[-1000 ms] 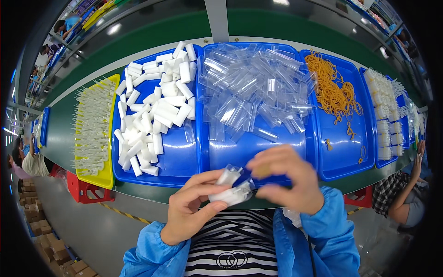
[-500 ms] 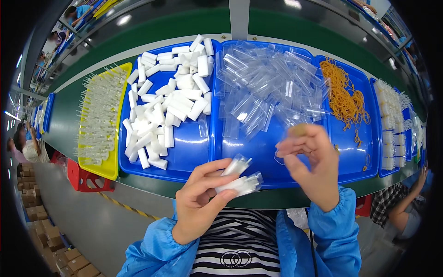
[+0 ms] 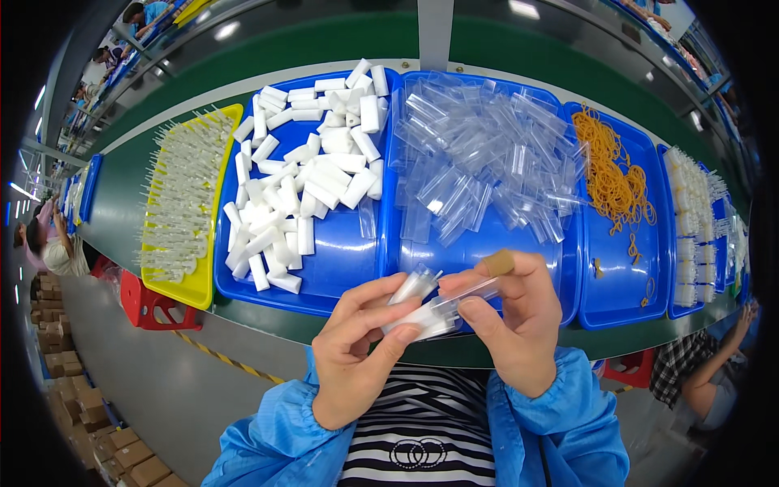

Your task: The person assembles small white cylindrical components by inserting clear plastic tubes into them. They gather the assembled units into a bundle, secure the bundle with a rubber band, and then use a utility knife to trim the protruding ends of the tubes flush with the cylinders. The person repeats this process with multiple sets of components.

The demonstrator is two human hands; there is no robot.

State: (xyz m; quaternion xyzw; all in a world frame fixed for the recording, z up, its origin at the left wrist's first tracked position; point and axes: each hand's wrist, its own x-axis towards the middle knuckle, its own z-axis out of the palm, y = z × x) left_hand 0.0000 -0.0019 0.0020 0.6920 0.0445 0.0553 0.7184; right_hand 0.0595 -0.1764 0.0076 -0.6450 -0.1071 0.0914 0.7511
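Note:
My left hand (image 3: 349, 353) is closed around a few white cylinders (image 3: 427, 318), some of which have clear plastic over their ends; thin white tips stick out. Between the thumb and fingers of my right hand (image 3: 523, 329) is a clear plastic sleeve (image 3: 479, 292), its end against the white cylinders. A tan band (image 3: 498, 261) covers one fingertip of that hand. Both hands meet over the front edge of the blue tray (image 3: 519, 264) of clear sleeves (image 3: 479, 146). To its left lies a blue tray (image 3: 337, 264) with many white cylinders (image 3: 324, 174).
At the far left a yellow tray (image 3: 207, 243) holds thin clear-and-white sticks (image 3: 178, 203). On the right, another blue tray (image 3: 621, 284) carries orange rubber bands (image 3: 608, 170). Beyond it stand bundled white pieces (image 3: 686, 215). A red stool (image 3: 150, 304) is below the table.
My right hand has come down and left from over the sleeve tray, bringing a clear sleeve to the white cylinders. My left hand has stayed nearly in place, still holding them.

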